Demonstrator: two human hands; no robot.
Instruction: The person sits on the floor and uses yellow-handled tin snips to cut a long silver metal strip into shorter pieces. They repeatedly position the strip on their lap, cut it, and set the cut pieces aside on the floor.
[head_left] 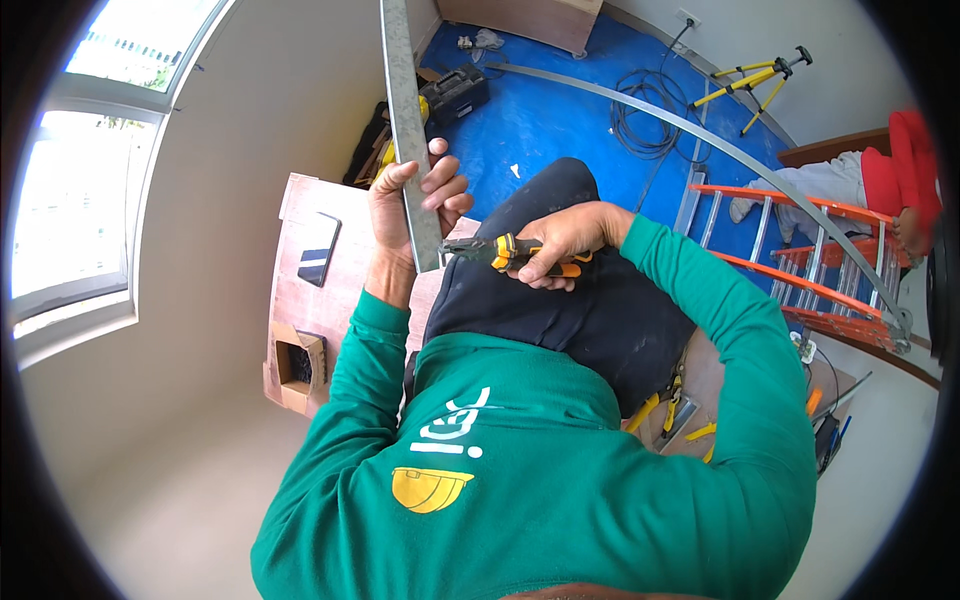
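Pliers (505,250) right up at the near end of the metal strip (405,130)!
Here's the left hand (389,214), fingers partly curled, gripping that long grey strip between thumb and fingers above the lap; the right hand (568,240) is closed round the black-and-yellow handles, jaws at the strip's edge, though whether they bite I can't tell. A phone (318,250) lies on the pinkish board (345,200) to the left, an orange ladder (800,283) off right.

Green long-sleeved shirt (600,480), yellow helmet print (430,490), dark trousers (560,320)
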